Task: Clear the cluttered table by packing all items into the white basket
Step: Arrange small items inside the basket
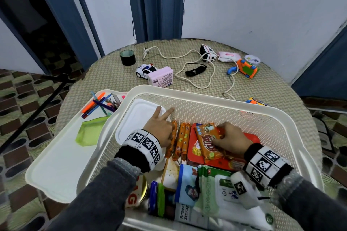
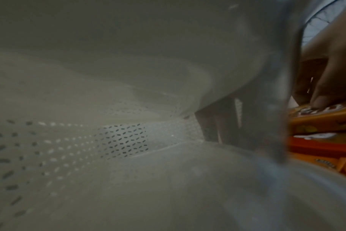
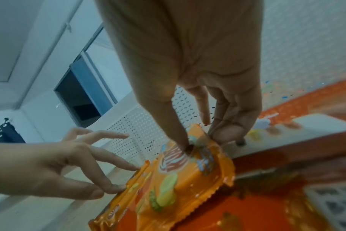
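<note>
Right hand (image 1: 231,138) pinches the orange snack pack (image 1: 208,141) atop a red box inside the white basket (image 1: 221,97) at the table's near edge — lay it flat; left hand (image 1: 159,126) (fingers spread) steadies the slim packets (image 1: 180,140).

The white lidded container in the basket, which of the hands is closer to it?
Left. The left hand lies over the white lidded container, two fingers stretched across its lid. The right hand is off to its right, pinching the orange biscuit pack.
</note>
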A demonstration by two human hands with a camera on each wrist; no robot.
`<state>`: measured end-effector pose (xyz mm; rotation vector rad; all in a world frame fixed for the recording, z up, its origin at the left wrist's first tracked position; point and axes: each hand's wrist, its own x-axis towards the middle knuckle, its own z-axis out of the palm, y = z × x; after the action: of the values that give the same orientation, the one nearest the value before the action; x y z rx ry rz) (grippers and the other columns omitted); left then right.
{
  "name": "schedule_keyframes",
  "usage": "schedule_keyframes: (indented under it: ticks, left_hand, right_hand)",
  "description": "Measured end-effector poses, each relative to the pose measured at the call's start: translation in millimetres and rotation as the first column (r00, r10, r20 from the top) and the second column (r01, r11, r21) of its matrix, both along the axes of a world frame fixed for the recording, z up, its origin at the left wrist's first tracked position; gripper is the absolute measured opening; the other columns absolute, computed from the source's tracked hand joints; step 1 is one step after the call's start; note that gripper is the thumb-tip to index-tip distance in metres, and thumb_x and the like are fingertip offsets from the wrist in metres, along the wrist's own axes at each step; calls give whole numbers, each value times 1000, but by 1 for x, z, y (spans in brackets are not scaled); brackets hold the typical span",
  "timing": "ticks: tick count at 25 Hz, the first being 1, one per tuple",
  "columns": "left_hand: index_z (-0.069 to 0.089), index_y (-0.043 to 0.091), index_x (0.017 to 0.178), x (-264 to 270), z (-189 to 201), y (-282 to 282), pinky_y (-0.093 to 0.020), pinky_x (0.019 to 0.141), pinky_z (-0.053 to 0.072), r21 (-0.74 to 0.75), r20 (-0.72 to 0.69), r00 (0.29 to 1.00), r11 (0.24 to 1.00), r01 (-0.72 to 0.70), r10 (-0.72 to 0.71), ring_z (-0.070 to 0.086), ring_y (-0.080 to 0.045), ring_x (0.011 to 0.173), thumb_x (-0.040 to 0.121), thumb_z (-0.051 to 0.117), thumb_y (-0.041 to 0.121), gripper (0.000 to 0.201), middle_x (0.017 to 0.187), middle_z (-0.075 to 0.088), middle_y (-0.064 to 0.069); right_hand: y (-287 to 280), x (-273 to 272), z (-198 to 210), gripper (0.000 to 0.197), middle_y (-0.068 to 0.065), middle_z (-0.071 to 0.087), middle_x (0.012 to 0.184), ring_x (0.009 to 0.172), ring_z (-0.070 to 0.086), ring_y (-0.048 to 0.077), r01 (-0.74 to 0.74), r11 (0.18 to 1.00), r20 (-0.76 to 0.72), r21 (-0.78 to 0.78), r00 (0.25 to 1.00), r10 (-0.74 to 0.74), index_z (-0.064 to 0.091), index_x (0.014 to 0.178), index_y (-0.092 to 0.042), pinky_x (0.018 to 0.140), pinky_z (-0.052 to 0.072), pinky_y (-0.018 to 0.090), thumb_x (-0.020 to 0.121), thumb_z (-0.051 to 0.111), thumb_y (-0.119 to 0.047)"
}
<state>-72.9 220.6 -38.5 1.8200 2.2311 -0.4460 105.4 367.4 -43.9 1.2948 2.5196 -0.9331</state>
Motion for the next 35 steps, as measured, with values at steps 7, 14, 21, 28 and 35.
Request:
schedule_keyframes:
  ticks: [7, 14, 21, 28, 35]
  left_hand:
    - [69, 24, 98, -3, 0, -1, -51, 113, -6, -3, -17, 1000, 1000, -4, 4, -3, -15, 147, 89, 48, 34, 25, 139, 51, 6]
    - [70, 20, 92, 0, 1, 1, -49, 114, -6, 29, -36, 998, 998, -59, 60, -1, -15, 147, 85, 53, 38, 26, 135, 55, -4]
    - [72, 20, 93, -1, -2, 2, -50, 114, -7, 33, -32, 996, 996, -88, 89, 2, -15, 146, 83, 56, 41, 28, 131, 58, -5]
    - [69, 20, 104, 1, 1, 0, -50, 114, -7, 44, -33, 997, 996, -74, 76, 0, -14, 147, 86, 54, 37, 29, 131, 58, -2]
    - [71, 19, 101, -2, -1, 2, -50, 114, -7, 23, -42, 996, 997, -78, 79, 1, -15, 146, 87, 57, 37, 27, 129, 59, -3]
  right_hand:
    - [-11, -4, -6, 68, 1, 63, 95, 77, 59, 8, 32, 993, -156, -114, 987, -50, 45, 131, -8, 65, 43, 16, 75, 80, -23]
    - [-30, -47, -7, 51, -3, 58, 73, 70, 60, 16, 87, 975, -305, -202, 941, -148, 55, 113, -9, 63, 48, 26, 72, 82, -22]
    - [-32, -66, -6, 43, 8, 64, 104, 93, 60, 20, 126, 988, -143, -90, 980, -138, 63, 105, -5, 82, 51, 27, 72, 82, -23]
    - [-43, -87, -12, 64, 16, 55, 120, 111, 56, 32, 157, 988, -156, 1, 976, -155, 46, 119, -1, 87, 49, 33, 71, 81, -25]
    - [-61, -62, -28, 88, 2, 59, 109, 99, 61, 20, 18, 996, -428, -92, 902, -56, 28, 134, -17, 85, 51, 30, 67, 85, -24]
